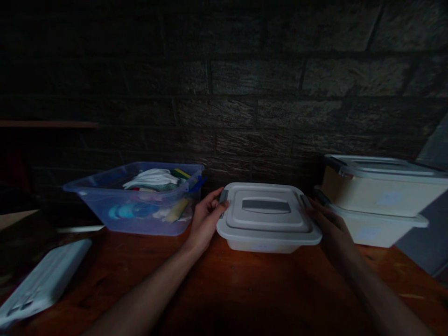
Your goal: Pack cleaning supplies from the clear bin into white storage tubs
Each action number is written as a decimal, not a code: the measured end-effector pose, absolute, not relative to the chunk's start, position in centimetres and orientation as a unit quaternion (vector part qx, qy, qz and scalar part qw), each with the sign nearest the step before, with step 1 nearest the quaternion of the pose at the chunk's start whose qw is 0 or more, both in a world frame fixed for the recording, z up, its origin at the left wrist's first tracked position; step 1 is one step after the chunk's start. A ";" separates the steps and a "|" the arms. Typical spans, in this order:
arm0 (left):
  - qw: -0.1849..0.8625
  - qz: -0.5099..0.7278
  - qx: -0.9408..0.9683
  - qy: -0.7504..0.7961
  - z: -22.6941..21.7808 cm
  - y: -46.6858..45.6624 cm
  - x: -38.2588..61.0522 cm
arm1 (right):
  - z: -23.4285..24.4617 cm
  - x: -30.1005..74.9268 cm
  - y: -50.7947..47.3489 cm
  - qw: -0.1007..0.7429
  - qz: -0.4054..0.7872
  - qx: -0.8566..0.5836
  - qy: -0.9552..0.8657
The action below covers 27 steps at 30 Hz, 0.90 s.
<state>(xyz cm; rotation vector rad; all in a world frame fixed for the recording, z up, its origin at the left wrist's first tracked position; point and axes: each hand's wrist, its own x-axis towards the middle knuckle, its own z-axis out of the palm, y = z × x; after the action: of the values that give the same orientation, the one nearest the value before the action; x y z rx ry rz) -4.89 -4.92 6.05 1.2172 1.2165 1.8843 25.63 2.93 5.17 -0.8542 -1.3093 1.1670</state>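
A white lidded storage box (266, 219) with a grey handle strip on its lid sits before me on the wooden table. My left hand (207, 212) grips its left side, thumb on the grey latch (223, 200) and fingers tucked behind it. At the box's right side, my right hand (331, 221) is closed around the other latch (305, 201), its fingertips dark and partly hidden. The lid lies flat on the box.
Left stands a clear bluish bin (140, 224) holding cloths and other items. Two stacked white boxes (378, 196) are at the right. A white power strip-like object (49, 275) lies front left on the wooden table (245, 294). A dark block wall (234, 102) rises behind.
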 end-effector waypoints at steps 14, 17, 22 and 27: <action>0.314 0.702 0.455 0.450 6.3 -5.3 -4.5 | 5.7 25.3 1.9 0.587 0.375 -0.376 -0.611; 0.283 0.702 0.465 0.460 6.5 -5.4 -4.5 | 5.7 25.3 1.6 0.584 0.362 -0.384 -0.617; 0.270 0.670 0.490 0.489 6.9 -5.6 -4.9 | 5.4 25.6 1.9 0.567 0.320 -0.393 -0.649; 0.282 0.632 0.533 0.486 6.8 -5.4 -5.5 | 5.0 25.8 2.3 0.568 0.288 -0.366 -0.678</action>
<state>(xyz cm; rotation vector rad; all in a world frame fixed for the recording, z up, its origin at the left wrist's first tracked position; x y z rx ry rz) -5.49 -5.37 6.83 1.4287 1.3026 1.6945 25.83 2.33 5.01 -0.8594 -1.5930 0.6771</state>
